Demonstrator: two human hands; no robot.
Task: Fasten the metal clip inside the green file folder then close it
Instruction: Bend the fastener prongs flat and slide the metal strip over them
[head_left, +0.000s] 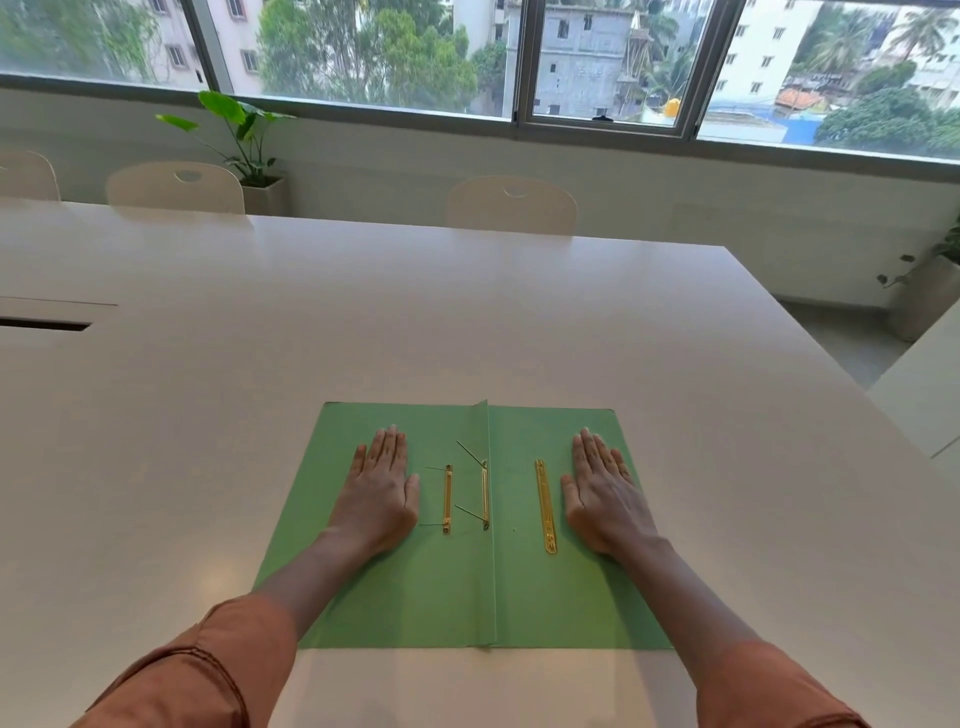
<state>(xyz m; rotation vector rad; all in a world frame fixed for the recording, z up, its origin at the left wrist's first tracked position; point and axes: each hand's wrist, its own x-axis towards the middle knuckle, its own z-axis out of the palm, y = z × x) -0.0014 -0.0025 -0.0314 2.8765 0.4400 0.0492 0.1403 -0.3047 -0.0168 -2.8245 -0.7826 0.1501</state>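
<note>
A green file folder (447, 587) lies open and flat on the white table, its spine fold running down the middle. Beside the fold sits a gold metal clip base (485, 498) with two thin prongs sticking up. A short gold bar (447, 499) lies loose on the left flap. A longer gold bar (545, 505) lies loose on the right flap. My left hand (382, 491) rests palm down on the left flap, fingers together, holding nothing. My right hand (602, 491) rests palm down on the right flap, just right of the long bar, also holding nothing.
The white table (363, 322) stretches far ahead and to the left, with a cable slot (44, 325) at the left edge. White chairs (511, 205) stand along the far side. The table's right edge (831, 374) runs close by on the right.
</note>
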